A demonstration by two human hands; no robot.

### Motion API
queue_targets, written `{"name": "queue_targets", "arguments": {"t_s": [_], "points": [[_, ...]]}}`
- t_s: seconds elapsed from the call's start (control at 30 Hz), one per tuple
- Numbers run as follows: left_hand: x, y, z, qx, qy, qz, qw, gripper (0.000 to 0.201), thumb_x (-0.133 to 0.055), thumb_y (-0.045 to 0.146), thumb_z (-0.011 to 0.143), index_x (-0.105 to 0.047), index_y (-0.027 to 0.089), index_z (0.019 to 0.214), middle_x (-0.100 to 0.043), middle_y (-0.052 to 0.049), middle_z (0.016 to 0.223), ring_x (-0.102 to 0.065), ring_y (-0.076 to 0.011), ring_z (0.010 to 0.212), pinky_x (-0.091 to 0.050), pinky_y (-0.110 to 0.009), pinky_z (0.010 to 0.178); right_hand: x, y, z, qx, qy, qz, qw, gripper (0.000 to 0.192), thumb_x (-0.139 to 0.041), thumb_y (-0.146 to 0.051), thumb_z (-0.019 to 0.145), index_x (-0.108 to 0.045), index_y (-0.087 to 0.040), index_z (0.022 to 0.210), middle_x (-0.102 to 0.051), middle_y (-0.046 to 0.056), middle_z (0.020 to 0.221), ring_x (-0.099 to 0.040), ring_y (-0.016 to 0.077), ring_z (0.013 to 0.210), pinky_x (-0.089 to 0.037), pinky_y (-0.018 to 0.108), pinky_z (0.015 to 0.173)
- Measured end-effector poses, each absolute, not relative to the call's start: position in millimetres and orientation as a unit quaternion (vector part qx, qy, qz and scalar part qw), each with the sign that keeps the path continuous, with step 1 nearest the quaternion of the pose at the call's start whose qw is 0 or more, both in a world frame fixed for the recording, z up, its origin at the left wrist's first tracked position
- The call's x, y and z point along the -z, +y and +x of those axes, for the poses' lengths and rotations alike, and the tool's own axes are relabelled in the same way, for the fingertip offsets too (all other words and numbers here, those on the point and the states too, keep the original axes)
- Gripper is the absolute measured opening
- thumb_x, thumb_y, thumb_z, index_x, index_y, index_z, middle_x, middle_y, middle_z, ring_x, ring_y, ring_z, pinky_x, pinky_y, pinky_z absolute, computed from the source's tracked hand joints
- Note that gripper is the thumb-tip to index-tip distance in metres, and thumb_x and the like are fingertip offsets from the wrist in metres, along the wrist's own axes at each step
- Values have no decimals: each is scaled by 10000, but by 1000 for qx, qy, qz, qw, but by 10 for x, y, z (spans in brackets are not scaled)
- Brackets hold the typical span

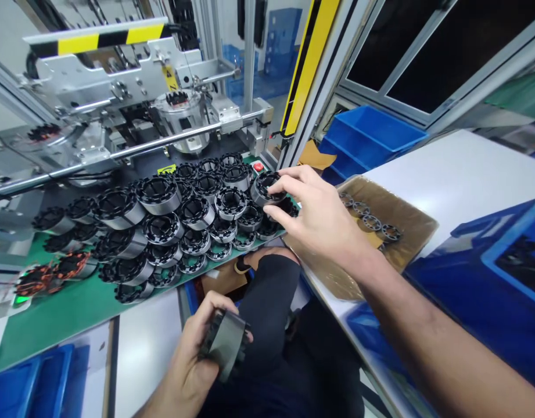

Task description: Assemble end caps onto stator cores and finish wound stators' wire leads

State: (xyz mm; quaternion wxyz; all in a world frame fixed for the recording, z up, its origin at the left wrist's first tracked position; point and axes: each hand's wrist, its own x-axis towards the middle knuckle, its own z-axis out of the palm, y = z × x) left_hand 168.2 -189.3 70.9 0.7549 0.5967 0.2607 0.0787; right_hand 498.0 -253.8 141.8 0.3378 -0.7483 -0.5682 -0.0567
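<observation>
My left hand (206, 348) is wrapped around a stator core (227, 342), a grey metal ring with black toothed ends, tilted on its side above my lap. My right hand (315, 203) reaches to the right end of the stacked cores, its thumb and fingers apart. The fingertips are at the rim of a stator core (259, 190) on top; whether they press on it I cannot make out. Several more stator cores (162, 229) stand piled in rows on the green mat (71, 307). Cores wound with orange-brown wire (73, 264) lie at the left end.
Behind the cores stands a machine with a metal crossbar (162, 142) and a red button (258, 166). A lined cardboard box (406, 247) with thin rings is on the right. Blue bins (372, 136) stand beyond it, and blue trays (32, 377) are at lower left.
</observation>
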Motion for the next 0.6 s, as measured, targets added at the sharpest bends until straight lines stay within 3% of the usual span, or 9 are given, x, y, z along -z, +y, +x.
{"name": "queue_targets", "arguments": {"t_s": [0.13,0.3,0.4,0.5,0.6], "points": [[-808,-1766,1627,-140,294,605,727,1049,-698,1192,667,-732,271,1168,-867,-137,1077,-741,-258,749,-601,-355,675,-1393,-2381,5014,6,-569,-752,333,204,-815,-235,1017,-766,-236,1215,-797,134,1365,-790,345,1273,-659,526,1132],[-1167,-1784,1746,-226,354,575,702,1009,-981,1039,475,-749,340,1166,-906,-143,1188,-800,-333,801,-678,-460,736,-1259,-2378,5064,-17,-559,-735,383,520,-841,-289,1009,-689,-216,1501,-802,140,1479,-788,361,1373,-627,557,1251],[-1427,-1701,1824,-268,355,618,648,850,-1063,901,574,-783,401,1202,-899,-122,1357,-866,-405,976,-721,-505,766,-1193,-2491,5052,12,-577,-718,389,638,-837,-370,1048,-630,-219,1632,-737,172,1605,-735,369,1484,-609,588,1304],[-1724,-1481,1932,-318,298,729,528,614,-1051,725,765,-847,430,1263,-881,-66,1422,-874,-410,1109,-748,-511,817,-1181,-2722,4989,39,-568,-720,396,643,-829,-492,1086,-636,-245,1648,-714,181,1636,-728,371,1494,-626,605,1297],[-2046,-1183,2184,-348,232,809,413,571,-1028,578,848,-878,387,1365,-870,-23,1394,-821,-370,1228,-709,-486,1141,-1198,-3066,4938,58,-553,-726,404,638,-860,-508,1076,-676,-253,1631,-736,183,1610,-767,379,1442,-665,614,1256]]}}
